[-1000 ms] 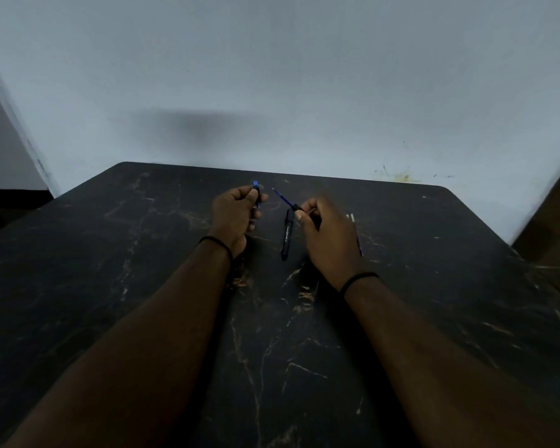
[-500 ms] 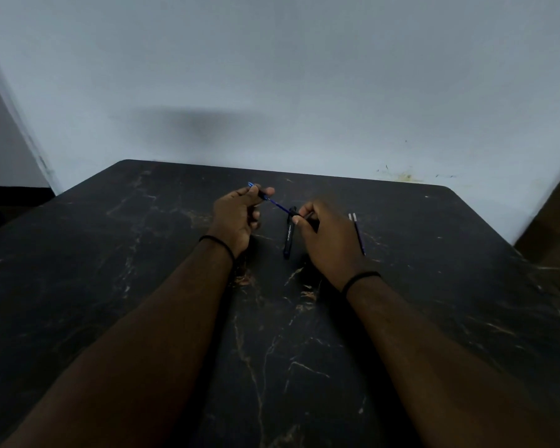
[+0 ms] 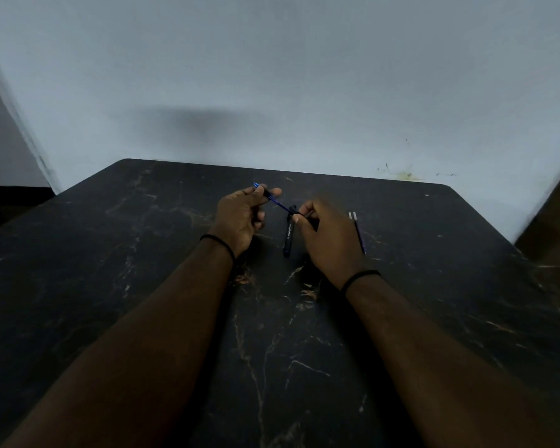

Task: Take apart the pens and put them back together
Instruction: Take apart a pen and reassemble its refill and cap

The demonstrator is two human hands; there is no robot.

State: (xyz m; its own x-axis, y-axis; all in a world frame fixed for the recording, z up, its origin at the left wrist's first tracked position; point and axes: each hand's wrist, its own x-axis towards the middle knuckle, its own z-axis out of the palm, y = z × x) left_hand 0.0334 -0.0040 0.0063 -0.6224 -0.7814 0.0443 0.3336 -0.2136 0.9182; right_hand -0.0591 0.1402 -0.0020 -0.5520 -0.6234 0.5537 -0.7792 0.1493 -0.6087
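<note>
Head view: dark marble-pattern table [image 3: 143, 286], pale wall [image 3: 272, 76] behind it. Landmark = black pen barrel [image 3: 288, 234] lying flat near table centre, long axis pointing roughly away from the person.

Left hand [image 3: 240, 218] sits just left of the barrel, lifted off the table, fingers curled in tight, thumb and index pinched on a small blue pen piece [image 3: 263, 191]; its blue tip sticks out up-left past the fingertips.

A thin blue refill [image 3: 282, 205] runs from that piece down-right to the right hand, passing over the barrel's far end. Cannot tell whether the refill is seated in the blue piece or only touching it.

Right hand [image 3: 330, 240] is just right of the barrel, thumb and index closed on the refill's near end, other fingers folded under. What else it holds is hidden by the fingers.

2 more thin refills [image 3: 358, 232] lie side by side on the table to the right of the barrel, beyond the right hand, pale tips at the far end.

1 black band on each wrist.
</note>
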